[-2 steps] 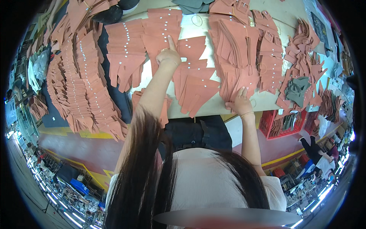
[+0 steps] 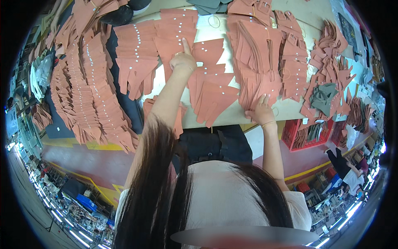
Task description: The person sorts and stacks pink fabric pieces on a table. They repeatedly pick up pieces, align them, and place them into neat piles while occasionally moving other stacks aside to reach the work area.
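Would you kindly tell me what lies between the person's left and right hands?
In the head view, overlapping salmon-coloured pieces with small white labels lie between the left hand and the right hand.

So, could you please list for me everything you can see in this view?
table: one, pale, upper half
cut pieces: many, salmon, overlapping on the table
small tags: many, white, on cut pieces
buckled straps: several, salmon, far side, right of centre
dark pieces: at least two groups, grey-green, far edge and right heap
crates: at least two, red, right, below the table
floor: one, reddish with yellow lines, below
background items: many, mixed, too small to tell
top: one, white, on wearer
left grip: one, bare, over middle pieces
right grip: one, bare, on right-hand stack
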